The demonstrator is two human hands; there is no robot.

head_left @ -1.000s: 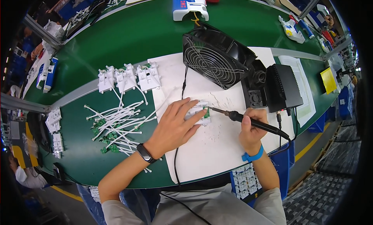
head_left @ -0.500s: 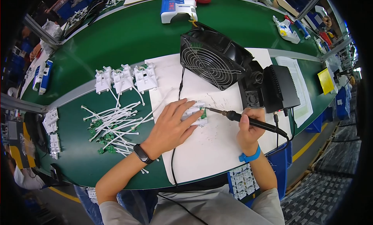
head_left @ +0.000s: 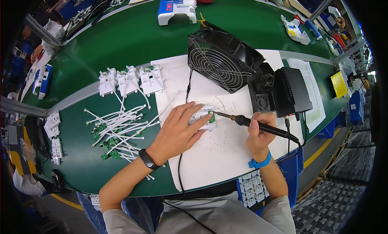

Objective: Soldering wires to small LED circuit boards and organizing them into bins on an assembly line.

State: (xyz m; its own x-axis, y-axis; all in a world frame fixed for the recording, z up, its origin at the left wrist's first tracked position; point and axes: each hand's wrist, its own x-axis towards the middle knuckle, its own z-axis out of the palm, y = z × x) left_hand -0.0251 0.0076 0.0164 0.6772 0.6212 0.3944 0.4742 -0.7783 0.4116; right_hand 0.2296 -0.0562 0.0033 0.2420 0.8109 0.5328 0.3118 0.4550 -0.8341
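Observation:
My left hand (head_left: pixel 180 129) lies over a small white plastic housing (head_left: pixel 208 107) on a white sheet, its fingers spread around and over it, holding it down. The index fingertip rests at a green circuit board (head_left: pixel 212 117) on the housing's right end. In my right hand (head_left: pixel 260 135) is a soldering iron (head_left: pixel 262 127), gripped by its black handle and pointing left. Its tip meets the upper edge of the board, though whether it touches cannot be made out. The hand hides much of the housing.
Left lies a heap of white cables with green boards (head_left: pixel 117 133). Behind it stand three white housings (head_left: pixel 129 81). A black fan (head_left: pixel 222 58) and a black box (head_left: pixel 293 90) stand beyond my right hand. A blue-and-white casing (head_left: pixel 176 12) sits on the green belt behind.
The blue-and-white casing at the back and the white part at the far right have shifted slightly left. Both hands and the soldering iron have hardly moved.

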